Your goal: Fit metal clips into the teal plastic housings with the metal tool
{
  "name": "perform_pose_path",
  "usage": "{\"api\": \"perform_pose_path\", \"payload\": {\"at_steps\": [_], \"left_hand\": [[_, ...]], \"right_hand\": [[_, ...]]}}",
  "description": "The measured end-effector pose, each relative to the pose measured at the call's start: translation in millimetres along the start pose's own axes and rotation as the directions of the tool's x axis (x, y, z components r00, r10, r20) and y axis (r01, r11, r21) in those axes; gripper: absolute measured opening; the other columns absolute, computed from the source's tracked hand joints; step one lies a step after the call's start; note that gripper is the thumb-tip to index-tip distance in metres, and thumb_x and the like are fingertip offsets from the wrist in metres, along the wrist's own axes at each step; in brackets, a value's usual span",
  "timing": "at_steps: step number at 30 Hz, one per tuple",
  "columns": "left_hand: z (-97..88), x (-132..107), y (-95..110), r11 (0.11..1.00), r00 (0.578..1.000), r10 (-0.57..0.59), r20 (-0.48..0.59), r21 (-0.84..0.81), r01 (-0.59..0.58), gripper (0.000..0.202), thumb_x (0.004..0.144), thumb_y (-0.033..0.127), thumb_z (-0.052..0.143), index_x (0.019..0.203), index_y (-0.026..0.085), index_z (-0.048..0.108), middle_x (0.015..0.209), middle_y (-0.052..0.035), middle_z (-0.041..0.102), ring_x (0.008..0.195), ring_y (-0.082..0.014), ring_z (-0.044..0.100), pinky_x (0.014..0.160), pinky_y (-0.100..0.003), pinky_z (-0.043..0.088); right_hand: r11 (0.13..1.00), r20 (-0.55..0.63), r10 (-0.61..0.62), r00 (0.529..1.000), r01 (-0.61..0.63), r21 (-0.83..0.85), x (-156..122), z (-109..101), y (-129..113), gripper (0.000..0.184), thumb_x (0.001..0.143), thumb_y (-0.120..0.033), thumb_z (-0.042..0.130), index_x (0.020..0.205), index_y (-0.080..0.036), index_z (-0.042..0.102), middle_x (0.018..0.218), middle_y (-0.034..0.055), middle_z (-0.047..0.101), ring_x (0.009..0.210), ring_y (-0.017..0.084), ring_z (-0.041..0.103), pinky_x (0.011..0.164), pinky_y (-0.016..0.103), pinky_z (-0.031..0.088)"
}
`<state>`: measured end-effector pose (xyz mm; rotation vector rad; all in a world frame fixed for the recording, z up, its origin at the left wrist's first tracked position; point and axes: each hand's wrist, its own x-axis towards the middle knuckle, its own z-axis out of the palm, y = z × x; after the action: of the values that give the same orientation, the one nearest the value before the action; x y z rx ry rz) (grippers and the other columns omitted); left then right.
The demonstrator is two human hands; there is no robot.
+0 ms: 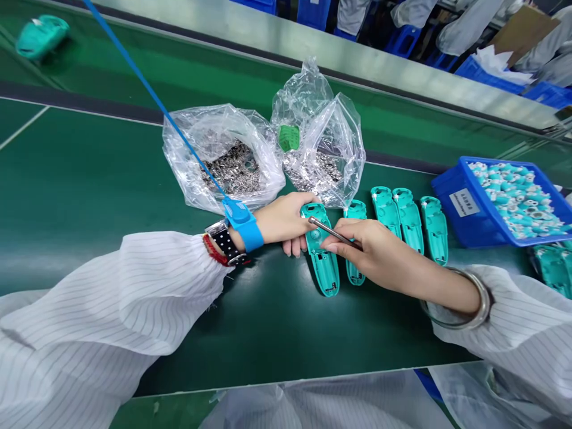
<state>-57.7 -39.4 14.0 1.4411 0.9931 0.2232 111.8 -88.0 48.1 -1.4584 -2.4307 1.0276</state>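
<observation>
Teal plastic housing (pixel 325 271), seen from above, lies lengthwise between the hands on a green surface (pixel 84 179); the left hand (pixel 283 221) closes its grip around the upper end. The right hand (pixel 375 253) clenches slim metal tweezers (pixel 334 232), whose tip meets the housing near that upper end. A blue wrist strap (pixel 243 223) circles the left wrist just beside a black dotted watch (pixel 226 241) and a red bracelet (pixel 213 250), and a blue cord (pixel 152 101) runs from the strap across the surface. A metal bangle (pixel 485 304) sits on the right forearm, near the cuff of a striped white sleeve (pixel 527 322). Four similar teal housings (pixel 409 220) lie side by side just right of the held one. Beyond the hands, two clear plastic bags (pixel 223 155) hold small silvery metal parts, and one bag also shows a green tag (pixel 289 138). At right, a blue crate (pixel 491 202) with a white label (pixel 463 202) is heaped with small teal-and-white parts.
</observation>
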Motion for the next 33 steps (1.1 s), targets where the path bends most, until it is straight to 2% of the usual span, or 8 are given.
{"api": "perform_pose_path", "payload": {"at_steps": [8, 18, 26, 28, 30, 32, 33], "left_hand": [[0.3, -0.9, 1.7, 0.998, 0.998, -0.049, -0.041, 0.028, 0.05, 0.057, 0.078, 0.014, 0.044, 0.133, 0.014, 0.03, 0.045, 0.0028, 0.056, 0.04, -0.0176, 0.057, 0.034, -0.018, 0.042], [0.2, -1.3, -0.5, 0.999, 0.999, -0.002, -0.034, 0.051, 0.004, 0.051, 0.077, 0.013, 0.045, 0.127, 0.013, 0.037, 0.046, 0.0011, 0.057, 0.039, -0.0168, 0.056, 0.033, -0.016, 0.041], [1.0, -2.3, 2.2, 0.999, 0.999, -0.016, -0.036, 0.05, 0.018, 0.051, 0.077, 0.011, 0.043, 0.128, 0.014, 0.038, 0.043, 0.0023, 0.055, 0.038, -0.0175, 0.056, 0.033, -0.016, 0.041], [0.8, -1.7, 0.7, 0.999, 0.999, -0.013, -0.04, 0.042, 0.015, 0.051, 0.077, 0.012, 0.044, 0.128, 0.014, 0.037, 0.043, 0.0026, 0.055, 0.038, -0.0174, 0.056, 0.033, -0.017, 0.041], [0.6, -0.9, -1.2, 0.999, 0.999, 0.002, -0.036, 0.035, -0.001, 0.047, 0.078, 0.015, 0.045, 0.125, 0.013, 0.039, 0.044, 0.0021, 0.056, 0.038, -0.0175, 0.056, 0.033, -0.018, 0.041], [0.3, -0.1, -3.1, 0.999, 1.0, 0.021, -0.023, 0.035, -0.02, 0.043, 0.078, 0.016, 0.047, 0.121, 0.014, 0.041, 0.048, 0.0004, 0.058, 0.04, -0.0172, 0.057, 0.034, -0.018, 0.042], [0.1, 0.2, -3.9, 0.999, 1.0, 0.026, -0.018, 0.04, -0.025, 0.04, 0.078, 0.016, 0.047, 0.118, 0.014, 0.043, 0.05, -0.0004, 0.059, 0.04, -0.017, 0.057, 0.034, -0.018, 0.042]], "right_hand": [[0.996, -0.074, -0.071, 0.995, 0.067, -0.05, -4.5, 6.9, 2.6, 0.032, 0.087, -0.024, 0.05, 0.058, -0.01, 0.048, 0.067, 0.0017, 0.044, 0.064, 0.005, 0.039, 0.057, 0.019, 0.029], [0.989, -0.168, -0.113, 0.979, 0.094, -0.118, -10.4, 14.4, 2.8, 0.027, 0.087, -0.019, 0.047, 0.062, -0.011, 0.053, 0.077, 0.0029, 0.047, 0.062, 0.003, 0.039, 0.055, 0.018, 0.029], [0.963, -0.111, -0.093, 0.99, 0.06, -0.264, -17.1, 18.4, 2.7, 0.022, 0.088, -0.019, 0.044, 0.087, -0.016, 0.065, 0.082, 0.004, 0.049, 0.064, 0.004, 0.042, 0.056, 0.019, 0.031], [0.971, -0.106, -0.117, 0.987, 0.092, -0.221, -17.8, 9.6, -1.3, 0.02, 0.088, -0.025, 0.047, 0.091, -0.02, 0.066, 0.078, 0.0027, 0.05, 0.064, 0.004, 0.042, 0.056, 0.018, 0.031], [0.988, -0.143, -0.127, 0.981, 0.112, -0.109, -17.8, -5.0, -8.5, 0.02, 0.087, -0.032, 0.05, 0.095, -0.023, 0.066, 0.07, 0.0009, 0.051, 0.06, 0.003, 0.042, 0.053, 0.018, 0.031], [0.991, -0.246, -0.066, 0.967, 0.093, 0.101, -17.1, -22.1, -19.2, 0.025, 0.087, -0.041, 0.049, 0.091, -0.023, 0.067, 0.06, -0.0002, 0.046, 0.052, 0.003, 0.039, 0.046, 0.018, 0.028], [0.962, -0.325, -0.015, 0.945, 0.102, 0.253, -16.4, -29.7, -25.5, 0.029, 0.087, -0.044, 0.048, 0.082, -0.021, 0.066, 0.054, -0.0009, 0.041, 0.047, 0.003, 0.036, 0.042, 0.019, 0.025]]}}
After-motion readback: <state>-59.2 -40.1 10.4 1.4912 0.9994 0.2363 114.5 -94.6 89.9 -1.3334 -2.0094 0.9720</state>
